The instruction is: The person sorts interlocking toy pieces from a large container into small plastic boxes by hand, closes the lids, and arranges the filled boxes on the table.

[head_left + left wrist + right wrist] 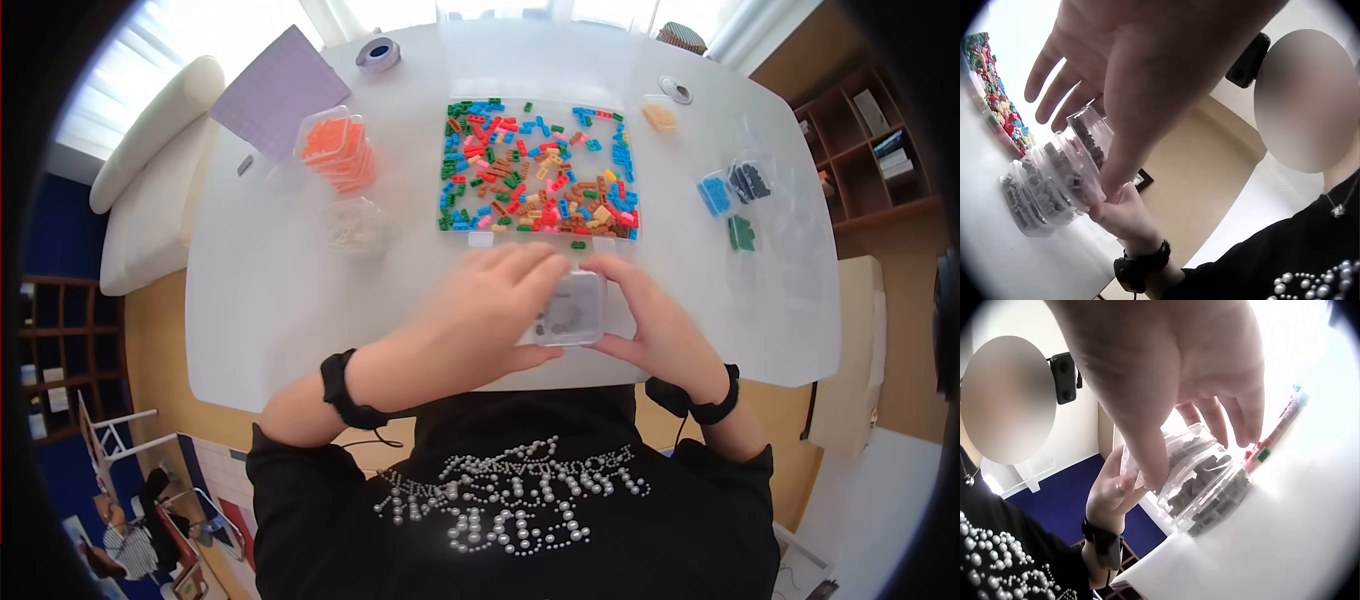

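Note:
A stack of clear tubs with grey bricks (572,312) (1041,187) (1200,494) stands at the near edge of the table. My right hand (655,318) (1166,369) grips it from the right, thumb on the near side and fingers on the far side. On top, a tilted clear tub with dark pieces (1088,134) lies between the thumb and fingers of my left hand (490,305) (1147,69). The left hand's fingers are slightly blurred and partly cover the stack in the head view.
A clear case of mixed coloured bricks (540,235) lies beyond the hands. Orange tubs (340,155), a pale tub (355,228), a purple plate (280,92) and a tape roll (379,54) are left. Blue (715,194), dark (750,180), green (741,233) and yellowish (659,116) tubs are right.

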A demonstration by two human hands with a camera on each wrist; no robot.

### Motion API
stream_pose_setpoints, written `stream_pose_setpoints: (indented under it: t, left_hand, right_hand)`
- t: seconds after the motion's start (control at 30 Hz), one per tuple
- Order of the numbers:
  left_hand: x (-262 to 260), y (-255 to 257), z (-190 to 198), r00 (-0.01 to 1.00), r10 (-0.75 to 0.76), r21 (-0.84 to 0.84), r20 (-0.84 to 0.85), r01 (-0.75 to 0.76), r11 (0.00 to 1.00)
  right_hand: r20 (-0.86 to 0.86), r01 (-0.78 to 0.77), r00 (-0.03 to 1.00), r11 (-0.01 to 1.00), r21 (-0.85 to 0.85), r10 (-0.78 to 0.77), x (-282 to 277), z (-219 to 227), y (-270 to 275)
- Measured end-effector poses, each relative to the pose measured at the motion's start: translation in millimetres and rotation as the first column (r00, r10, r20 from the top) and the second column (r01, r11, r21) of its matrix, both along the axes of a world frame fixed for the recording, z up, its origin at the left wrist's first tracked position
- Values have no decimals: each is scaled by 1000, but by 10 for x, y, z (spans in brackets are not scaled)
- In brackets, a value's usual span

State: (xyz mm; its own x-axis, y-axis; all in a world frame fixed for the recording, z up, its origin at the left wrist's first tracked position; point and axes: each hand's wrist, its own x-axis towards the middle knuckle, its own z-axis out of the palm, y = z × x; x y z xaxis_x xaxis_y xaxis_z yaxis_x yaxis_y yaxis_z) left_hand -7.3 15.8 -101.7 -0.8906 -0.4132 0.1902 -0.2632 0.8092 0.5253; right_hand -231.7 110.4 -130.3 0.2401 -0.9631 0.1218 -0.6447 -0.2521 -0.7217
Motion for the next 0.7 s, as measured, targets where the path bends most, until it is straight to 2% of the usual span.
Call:
stream_pose_setpoints:
  t: [0.03,0.07,0.13,0.17,0.23,0.27,0.33,0.4,0.5,0.63,0.7]
  left_hand:
    - [59,-21,52,998,57,11,-36,-56,998]
    - [118,-24,120,998,53,15,-26,-52,999]
    - [260,-20,228,973,232,11,-6,-232,973]
    - [314,-35,193,972,235,18,-1,-235,972]
    - [414,-62,59,940,309,13,144,-314,949]
    - [458,-66,-25,937,314,16,150,-320,947]
    - [530,-74,-186,919,346,-88,191,-334,938]
    - [572,-94,-260,911,351,-81,218,-341,936]
    - [560,-88,-263,908,359,-109,216,-343,933]
    - [438,-10,-153,933,340,-199,118,-314,928]
    - [375,60,-98,945,309,-178,108,-287,941]
  right_hand:
    - [9,5,1000,1000,4,-5,-16,-7,0]
    - [16,9,1000,1000,-17,-9,-26,-10,-2]
    - [27,11,1000,1000,-29,-11,-44,-11,24]
    - [84,23,996,999,-43,-19,-57,-7,34]
    - [143,25,990,998,-49,-18,-108,14,60]
    - [118,58,992,998,-34,-53,-157,23,92]
    - [97,89,991,996,-15,-87,-255,-6,148]
    - [6,167,986,985,33,-167,-359,-59,213]
    - [-27,220,975,974,55,-219,-462,-147,290]
    - [-113,215,971,976,24,-211,-446,-129,312]
    - [-137,164,975,984,-73,-173,-320,1,245]
